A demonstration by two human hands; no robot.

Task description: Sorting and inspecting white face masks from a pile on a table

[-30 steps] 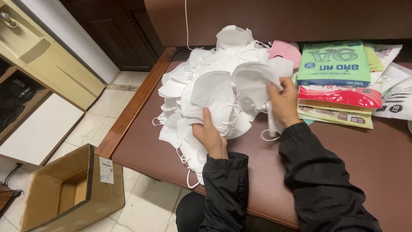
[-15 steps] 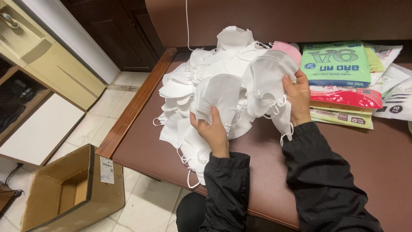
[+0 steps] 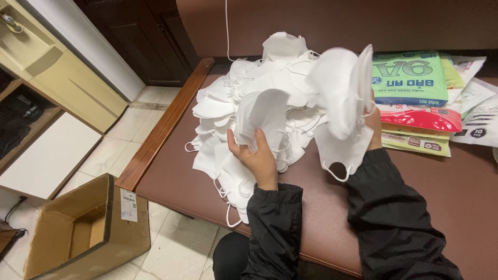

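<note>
A big heap of white face masks (image 3: 233, 103) with ear loops covers the left half of a brown padded bench (image 3: 311, 207). My left hand (image 3: 257, 155) grips one folded white mask (image 3: 262, 111) and holds it upright above the heap. My right hand (image 3: 372, 122) is mostly hidden behind a bunch of white masks (image 3: 340, 98) that it holds raised; one mask of that bunch hangs down with its loop dangling. Both arms wear black sleeves.
Flat packets lie stacked at the right: a green one (image 3: 410, 78), a red one (image 3: 420, 119), and white ones (image 3: 474, 124). An open cardboard box (image 3: 88, 228) stands on the tiled floor at the lower left. A cream cabinet (image 3: 62, 78) is at the left.
My right hand has lifted its bunch of masks higher and to the right, off the heap. My left hand has raised a single mask upright.
</note>
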